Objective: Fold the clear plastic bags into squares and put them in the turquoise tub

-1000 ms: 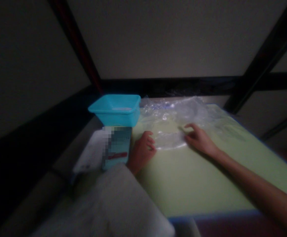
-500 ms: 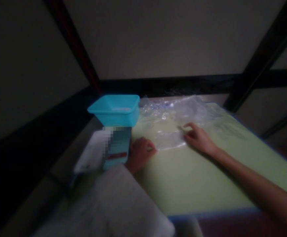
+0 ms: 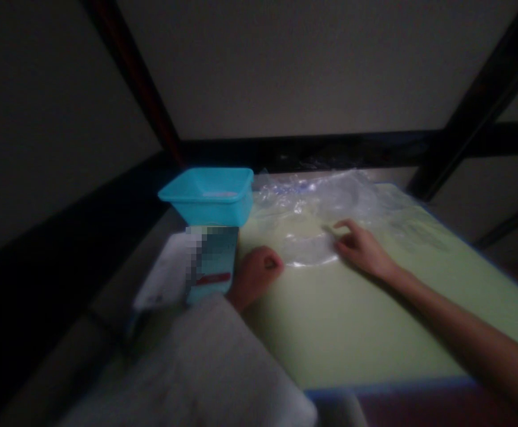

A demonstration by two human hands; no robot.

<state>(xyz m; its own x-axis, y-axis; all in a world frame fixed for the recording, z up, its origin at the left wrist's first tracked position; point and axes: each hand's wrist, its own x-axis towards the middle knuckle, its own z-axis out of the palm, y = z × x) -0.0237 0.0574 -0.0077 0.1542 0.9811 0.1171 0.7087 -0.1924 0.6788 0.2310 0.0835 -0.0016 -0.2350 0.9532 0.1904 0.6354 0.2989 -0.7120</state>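
Observation:
A small clear plastic bag [image 3: 310, 252] lies on the yellow-green tabletop between my hands. My left hand [image 3: 259, 270] is closed, its thumb and forefinger pinched at the bag's left corner. At the other end, my right hand [image 3: 361, 249] has its forefinger stretched out and apart from the thumb. The lower fingertip touches or nearly touches the bag's right edge. Behind the small bag spreads a heap of crinkled clear plastic [image 3: 330, 193]. The picture is dim and blurred, so fine contact is hard to make out.
A turquoise plastic basket [image 3: 209, 207] stands at the back left with something pale inside. In front of it lie a light-blue box or pack [image 3: 216, 261] with a red strip and a white item [image 3: 165, 273]. The table [image 3: 356, 332] has a blue edge; a wall rises behind.
The bag's near edge now bows in a smooth curve and its ends sit slightly higher in view. My left fingers have curled a little more; my right hand has barely shifted.

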